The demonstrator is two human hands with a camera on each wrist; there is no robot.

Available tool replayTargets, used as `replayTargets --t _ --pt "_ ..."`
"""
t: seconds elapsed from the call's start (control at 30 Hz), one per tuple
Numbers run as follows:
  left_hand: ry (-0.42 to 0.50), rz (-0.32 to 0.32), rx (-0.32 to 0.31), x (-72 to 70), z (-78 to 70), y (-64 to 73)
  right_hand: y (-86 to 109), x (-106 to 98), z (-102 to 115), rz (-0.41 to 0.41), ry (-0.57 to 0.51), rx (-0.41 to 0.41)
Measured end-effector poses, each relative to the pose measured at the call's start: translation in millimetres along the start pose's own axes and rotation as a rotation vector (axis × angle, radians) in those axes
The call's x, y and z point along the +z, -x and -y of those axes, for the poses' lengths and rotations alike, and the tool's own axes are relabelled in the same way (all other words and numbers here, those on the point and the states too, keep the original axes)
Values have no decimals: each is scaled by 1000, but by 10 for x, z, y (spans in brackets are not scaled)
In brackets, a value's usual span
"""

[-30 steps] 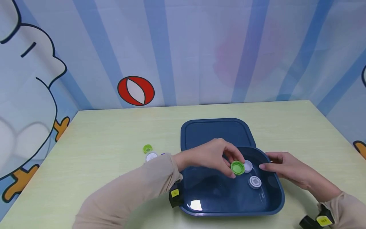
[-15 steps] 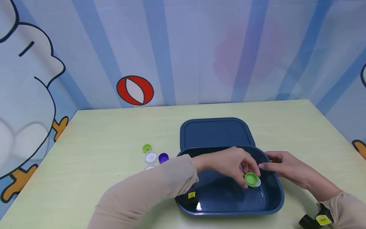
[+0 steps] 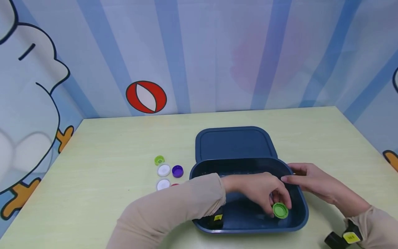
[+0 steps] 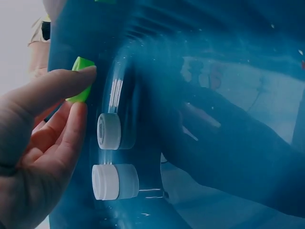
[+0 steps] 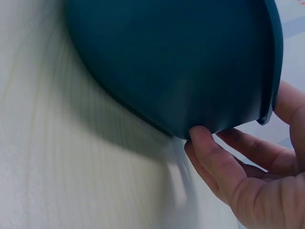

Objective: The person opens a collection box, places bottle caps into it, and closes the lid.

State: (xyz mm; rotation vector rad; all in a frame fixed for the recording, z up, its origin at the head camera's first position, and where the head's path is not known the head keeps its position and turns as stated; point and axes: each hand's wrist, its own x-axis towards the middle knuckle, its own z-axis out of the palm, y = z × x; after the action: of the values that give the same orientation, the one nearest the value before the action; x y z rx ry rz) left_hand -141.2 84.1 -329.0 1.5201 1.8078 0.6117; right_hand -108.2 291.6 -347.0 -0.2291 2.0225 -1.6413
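My left hand pinches a green bottle cap between thumb and fingers, low inside the dark blue plastic box, towards its front right corner. In the left wrist view the green cap is seen edge-on. Two white bottle caps, a smaller one and one nearer the bottom of that view, sit in the box; the left hand hides them in the head view. My right hand holds the box's right wall, thumb over the rim and fingers against the outside, as the right wrist view also shows.
A dark blue lid lies behind the box. Left of it on the table are a green cap, two white caps, a purple cap and a red piece partly behind the left sleeve. A patterned curtain backs the table.
My left hand has moved right and towards the front of the box, carrying the green cap past the white caps. The right hand stays on the box's rim.
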Motion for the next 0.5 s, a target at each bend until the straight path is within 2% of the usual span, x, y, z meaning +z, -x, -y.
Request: replayTargets --t 0.17,0.33,0.5 --pt "-31 56 12 23 2 -41 -6 -9 -1 1 0 -2" --pt "-106 121 28 62 9 -82 -15 -16 -17 -12 8 1" --pt "-169 150 45 96 28 -99 -18 -7 -19 -24 17 10"
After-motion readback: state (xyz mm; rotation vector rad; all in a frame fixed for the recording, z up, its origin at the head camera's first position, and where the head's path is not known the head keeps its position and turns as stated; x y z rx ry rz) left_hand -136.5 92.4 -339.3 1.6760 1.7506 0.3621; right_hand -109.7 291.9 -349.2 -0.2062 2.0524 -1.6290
